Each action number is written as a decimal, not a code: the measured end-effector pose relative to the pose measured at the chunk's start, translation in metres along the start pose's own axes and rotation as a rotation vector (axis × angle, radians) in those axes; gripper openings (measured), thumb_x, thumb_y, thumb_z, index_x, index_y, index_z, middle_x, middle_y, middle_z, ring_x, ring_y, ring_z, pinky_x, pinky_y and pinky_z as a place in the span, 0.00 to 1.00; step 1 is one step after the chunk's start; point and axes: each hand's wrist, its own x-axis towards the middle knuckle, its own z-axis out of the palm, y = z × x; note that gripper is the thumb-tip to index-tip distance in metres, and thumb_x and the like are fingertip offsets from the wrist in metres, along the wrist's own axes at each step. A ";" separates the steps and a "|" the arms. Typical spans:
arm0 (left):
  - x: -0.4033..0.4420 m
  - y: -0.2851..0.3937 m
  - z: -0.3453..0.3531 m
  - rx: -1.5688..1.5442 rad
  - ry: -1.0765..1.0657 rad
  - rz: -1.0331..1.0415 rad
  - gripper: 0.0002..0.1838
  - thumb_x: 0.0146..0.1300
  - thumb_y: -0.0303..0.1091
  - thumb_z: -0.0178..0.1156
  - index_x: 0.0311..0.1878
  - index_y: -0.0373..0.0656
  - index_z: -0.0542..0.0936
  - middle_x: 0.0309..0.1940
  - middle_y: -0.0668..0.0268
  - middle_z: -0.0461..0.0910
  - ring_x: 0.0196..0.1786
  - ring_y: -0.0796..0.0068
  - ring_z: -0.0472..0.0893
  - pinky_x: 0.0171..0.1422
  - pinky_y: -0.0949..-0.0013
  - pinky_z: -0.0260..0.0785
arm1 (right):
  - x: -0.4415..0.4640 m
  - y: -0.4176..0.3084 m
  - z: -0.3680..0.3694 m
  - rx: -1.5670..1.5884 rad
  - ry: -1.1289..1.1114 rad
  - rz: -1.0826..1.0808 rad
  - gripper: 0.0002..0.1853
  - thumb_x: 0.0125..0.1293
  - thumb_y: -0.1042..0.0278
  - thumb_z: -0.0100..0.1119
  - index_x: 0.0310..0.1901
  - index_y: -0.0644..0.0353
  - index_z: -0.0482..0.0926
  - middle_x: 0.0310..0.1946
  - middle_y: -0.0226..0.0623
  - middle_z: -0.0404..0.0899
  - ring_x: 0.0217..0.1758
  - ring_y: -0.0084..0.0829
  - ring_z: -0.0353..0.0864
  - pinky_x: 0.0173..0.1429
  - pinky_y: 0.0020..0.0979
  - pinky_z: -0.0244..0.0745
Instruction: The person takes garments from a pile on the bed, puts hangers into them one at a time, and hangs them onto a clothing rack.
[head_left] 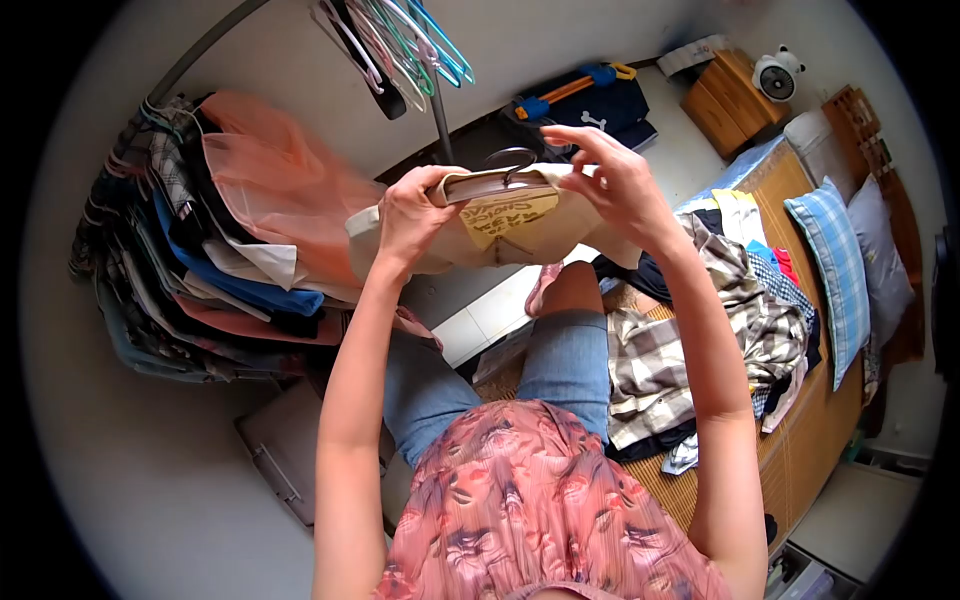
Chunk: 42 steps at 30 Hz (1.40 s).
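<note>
A cream T-shirt (430, 240) with yellow-and-dark lettering at its chest is raised in front of me. Inside its neckline is a clothes hanger (512, 160), whose dark hook curves up between my hands. My left hand (412, 207) is closed on the left side of the collar, thumb along the neckline. At the opposite side of the collar, my right hand (618, 190) pinches the fabric lightly, with its upper fingers stretched out past the hook. Whether the right fingers also touch the hanger is hidden.
Many hung garments (230, 250) crowd a rail on the left. Spare hangers (410, 50) dangle from the rack ahead. Loose clothes (660, 360) lie heaped on a bed with a woven mat (800, 455), beside a blue checked pillow (835, 270). A small fan (775, 77) tops a wooden cabinet (728, 105).
</note>
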 end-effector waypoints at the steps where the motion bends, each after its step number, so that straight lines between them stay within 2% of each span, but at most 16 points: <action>1: 0.002 0.004 0.002 0.035 -0.016 0.009 0.16 0.49 0.27 0.71 0.44 0.43 0.84 0.38 0.66 0.85 0.40 0.75 0.83 0.47 0.73 0.74 | 0.009 0.002 0.014 0.083 0.013 -0.093 0.17 0.63 0.74 0.60 0.55 0.59 0.75 0.45 0.37 0.80 0.34 0.25 0.76 0.43 0.26 0.75; 4: 0.007 0.009 0.006 0.103 0.014 0.054 0.16 0.48 0.28 0.70 0.43 0.46 0.84 0.37 0.65 0.83 0.40 0.70 0.83 0.46 0.69 0.75 | 0.026 0.010 0.032 0.312 -0.069 0.066 0.07 0.69 0.71 0.54 0.44 0.63 0.78 0.30 0.34 0.80 0.27 0.20 0.74 0.35 0.24 0.72; 9: 0.011 0.028 -0.008 0.228 0.062 0.211 0.18 0.46 0.31 0.72 0.44 0.48 0.84 0.34 0.66 0.81 0.39 0.67 0.80 0.46 0.66 0.73 | 0.035 -0.008 0.036 0.334 0.133 0.009 0.09 0.70 0.69 0.53 0.35 0.64 0.79 0.19 0.27 0.75 0.21 0.15 0.68 0.26 0.21 0.66; 11: 0.010 0.035 -0.014 0.194 0.065 0.253 0.20 0.47 0.37 0.72 0.45 0.46 0.82 0.34 0.64 0.80 0.40 0.65 0.79 0.47 0.64 0.71 | 0.031 -0.020 0.037 0.297 0.269 -0.047 0.08 0.68 0.69 0.55 0.36 0.63 0.79 0.20 0.30 0.77 0.20 0.16 0.70 0.26 0.22 0.66; 14: 0.010 0.019 -0.012 0.134 -0.033 0.221 0.22 0.51 0.46 0.69 0.45 0.43 0.81 0.38 0.63 0.80 0.45 0.63 0.78 0.50 0.63 0.69 | 0.034 0.001 0.059 0.308 0.178 -0.080 0.07 0.67 0.69 0.56 0.37 0.63 0.80 0.20 0.31 0.78 0.20 0.17 0.71 0.27 0.22 0.68; 17: -0.002 0.004 -0.014 0.258 -0.073 0.204 0.22 0.50 0.43 0.70 0.47 0.42 0.81 0.45 0.61 0.80 0.47 0.62 0.78 0.59 0.60 0.67 | 0.031 0.004 0.057 0.389 0.184 0.079 0.07 0.68 0.71 0.55 0.36 0.63 0.81 0.18 0.26 0.75 0.19 0.14 0.68 0.25 0.20 0.66; 22: 0.006 -0.015 -0.007 0.275 -0.019 0.229 0.13 0.43 0.35 0.71 0.35 0.46 0.84 0.30 0.70 0.82 0.36 0.70 0.78 0.55 0.65 0.64 | 0.030 -0.014 0.051 0.403 0.079 0.099 0.06 0.68 0.73 0.55 0.39 0.66 0.80 0.20 0.26 0.76 0.20 0.13 0.69 0.26 0.18 0.68; 23: 0.010 -0.018 -0.010 0.241 -0.006 0.220 0.12 0.43 0.34 0.71 0.34 0.47 0.84 0.29 0.71 0.82 0.37 0.71 0.78 0.56 0.65 0.64 | 0.028 -0.009 0.046 0.426 0.014 0.079 0.09 0.63 0.76 0.60 0.45 0.64 0.79 0.33 0.30 0.81 0.26 0.14 0.72 0.31 0.18 0.71; 25: 0.017 -0.022 -0.020 0.171 0.017 0.199 0.10 0.43 0.32 0.70 0.33 0.50 0.84 0.29 0.71 0.82 0.38 0.72 0.79 0.59 0.65 0.63 | 0.025 -0.023 0.026 0.188 -0.001 -0.120 0.21 0.55 0.75 0.67 0.53 0.60 0.76 0.51 0.35 0.77 0.37 0.20 0.76 0.41 0.24 0.76; 27: 0.028 -0.038 -0.028 0.132 0.028 0.216 0.11 0.42 0.33 0.70 0.33 0.49 0.85 0.28 0.70 0.82 0.37 0.71 0.79 0.58 0.66 0.64 | 0.016 -0.020 0.007 -0.106 -0.090 -0.166 0.31 0.49 0.74 0.71 0.58 0.56 0.73 0.59 0.36 0.70 0.48 0.29 0.75 0.51 0.32 0.75; 30: 0.043 -0.044 -0.046 0.069 -0.018 0.207 0.12 0.42 0.31 0.71 0.34 0.44 0.85 0.28 0.66 0.82 0.37 0.68 0.78 0.55 0.66 0.66 | -0.003 0.015 -0.007 -0.231 -0.313 0.021 0.31 0.49 0.65 0.72 0.56 0.62 0.73 0.47 0.48 0.77 0.50 0.44 0.77 0.54 0.37 0.73; 34: 0.055 -0.052 -0.058 -0.007 -0.124 0.163 0.14 0.39 0.29 0.73 0.34 0.45 0.85 0.30 0.69 0.82 0.39 0.69 0.78 0.53 0.64 0.69 | -0.013 0.007 -0.002 -0.094 -0.303 0.072 0.20 0.50 0.73 0.66 0.47 0.66 0.77 0.36 0.44 0.79 0.38 0.36 0.80 0.45 0.31 0.74; 37: 0.057 -0.062 -0.062 0.031 0.073 0.285 0.15 0.40 0.30 0.73 0.36 0.47 0.85 0.34 0.69 0.83 0.46 0.67 0.77 0.57 0.65 0.67 | -0.014 -0.003 0.022 -0.002 -0.210 0.095 0.17 0.50 0.76 0.61 0.45 0.66 0.77 0.32 0.42 0.80 0.34 0.30 0.79 0.43 0.28 0.73; 38: 0.052 -0.066 -0.066 0.165 0.164 0.291 0.24 0.41 0.31 0.73 0.47 0.46 0.81 0.49 0.63 0.79 0.58 0.61 0.73 0.63 0.63 0.64 | -0.013 -0.008 0.032 0.026 -0.157 0.094 0.17 0.50 0.77 0.60 0.45 0.66 0.77 0.32 0.42 0.80 0.35 0.29 0.79 0.43 0.28 0.73; 41: 0.036 -0.094 -0.066 0.193 0.557 -0.035 0.36 0.43 0.33 0.73 0.59 0.43 0.72 0.62 0.55 0.68 0.65 0.54 0.66 0.67 0.60 0.59 | -0.005 -0.021 0.062 0.171 -0.016 0.135 0.17 0.51 0.78 0.59 0.46 0.66 0.77 0.33 0.42 0.80 0.38 0.29 0.80 0.46 0.27 0.74; 42: 0.026 -0.112 -0.068 0.292 0.532 -0.130 0.41 0.47 0.37 0.70 0.65 0.41 0.63 0.67 0.48 0.58 0.66 0.49 0.64 0.67 0.57 0.60 | -0.001 -0.026 0.071 0.182 -0.008 0.118 0.17 0.51 0.78 0.58 0.46 0.66 0.77 0.34 0.42 0.80 0.38 0.29 0.80 0.46 0.27 0.74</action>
